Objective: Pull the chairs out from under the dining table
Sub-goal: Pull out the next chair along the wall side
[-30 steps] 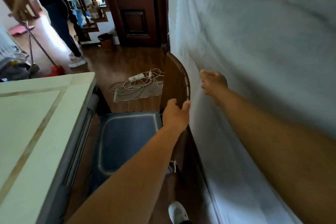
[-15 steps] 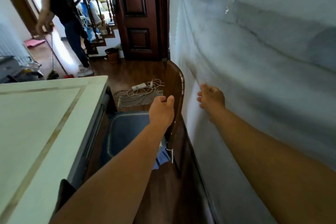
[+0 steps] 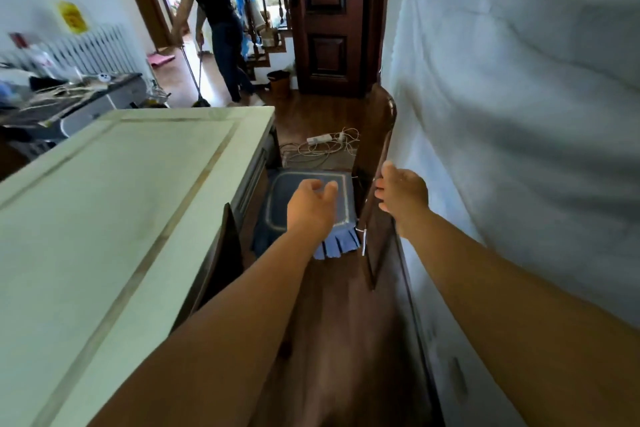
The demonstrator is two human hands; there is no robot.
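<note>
A dark wooden chair [image 3: 375, 149] with a blue seat cushion [image 3: 277, 204] stands pulled out between the dining table [image 3: 114, 204] and the right wall, its back almost against the wall covering. My left hand [image 3: 310, 208] hovers over the cushion, fingers loosely curled, holding nothing. My right hand [image 3: 401, 196] rests at the near edge of the chair's back, fingers apart and touching the wood. A second dark chair back [image 3: 221, 263] shows at the table's near edge, tucked under.
A white sheet [image 3: 512, 121] covers the right wall. A power strip with tangled cords [image 3: 322, 146] lies on the wooden floor beyond the chair. A person [image 3: 214, 21] sweeps with a broom near the doorway. A cluttered sideboard [image 3: 69, 94] stands at the far left.
My left hand has let go of the chair back and moved down over the seat. My right hand moved from the wall side to the chair back. The view drew back from the chair.
</note>
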